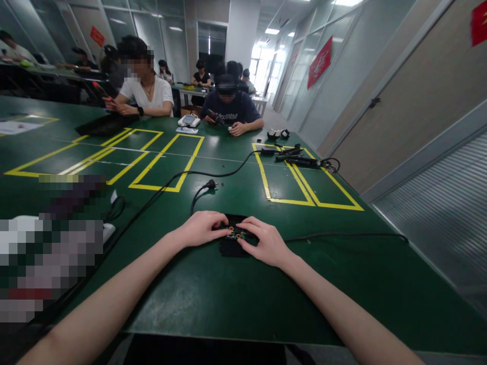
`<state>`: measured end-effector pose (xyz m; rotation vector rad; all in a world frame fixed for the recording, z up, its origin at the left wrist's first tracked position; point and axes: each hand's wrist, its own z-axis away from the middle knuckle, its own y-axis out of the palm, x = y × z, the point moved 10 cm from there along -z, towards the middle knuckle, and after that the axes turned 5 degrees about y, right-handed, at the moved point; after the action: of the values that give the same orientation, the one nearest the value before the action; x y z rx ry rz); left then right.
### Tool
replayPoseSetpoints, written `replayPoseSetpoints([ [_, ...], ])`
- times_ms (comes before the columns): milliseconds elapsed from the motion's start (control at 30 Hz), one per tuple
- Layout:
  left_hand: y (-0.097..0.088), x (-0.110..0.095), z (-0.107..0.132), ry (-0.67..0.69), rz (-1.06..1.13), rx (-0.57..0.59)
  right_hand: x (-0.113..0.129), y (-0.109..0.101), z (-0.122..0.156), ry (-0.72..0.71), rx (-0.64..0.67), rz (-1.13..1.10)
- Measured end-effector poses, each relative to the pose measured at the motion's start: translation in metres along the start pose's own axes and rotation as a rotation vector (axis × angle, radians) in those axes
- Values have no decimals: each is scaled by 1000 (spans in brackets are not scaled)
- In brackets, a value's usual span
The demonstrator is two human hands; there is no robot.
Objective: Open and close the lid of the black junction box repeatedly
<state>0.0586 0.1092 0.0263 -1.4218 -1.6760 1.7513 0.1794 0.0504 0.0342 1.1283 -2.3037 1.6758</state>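
On the green table in front of me lies an opened black plastic case with a small circuit board in it, bearing coloured parts and yellow ring-shaped coils. From the left my left hand closes on the board's edge with thumb and fingers. Opposite it, my right hand pinches the board's right side, thumb low and fingers at the top. Parts of the board are hidden by the fingers. A short black cord with a plug lies just beyond my left hand. Another black cord runs right from behind my right hand.
A long black cable crosses the green table. Yellow tape outlines mark its surface. Black cables and parts lie at far right. A blurred-out area covers the left. Two people sit across, near a white device and black tray.
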Motion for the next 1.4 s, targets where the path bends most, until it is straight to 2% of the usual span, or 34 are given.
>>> replayPoseSetpoints([
  [167,-2,-1,2,34,3,-15,-1,-6,2,6,24,5],
  [267,-3,1,2,11,12,-10,-3,-14,4,20,62,-11],
  [400,-3,5,1,-41,34,5,-18,-22,7,105,116,-50],
  [600,-5,13,4,-121,-12,33,-34,-11,12,120,244,30],
  [800,-5,12,6,-131,-98,84,-36,-7,14,120,237,65],
  [1067,-9,5,7,-118,-182,122,-33,-6,15,182,162,58],
  [1267,-12,-6,20,-53,-157,54,-21,-8,20,124,27,145],
  [1400,-10,-11,31,-34,-127,-1,-13,-5,25,62,42,176],
])
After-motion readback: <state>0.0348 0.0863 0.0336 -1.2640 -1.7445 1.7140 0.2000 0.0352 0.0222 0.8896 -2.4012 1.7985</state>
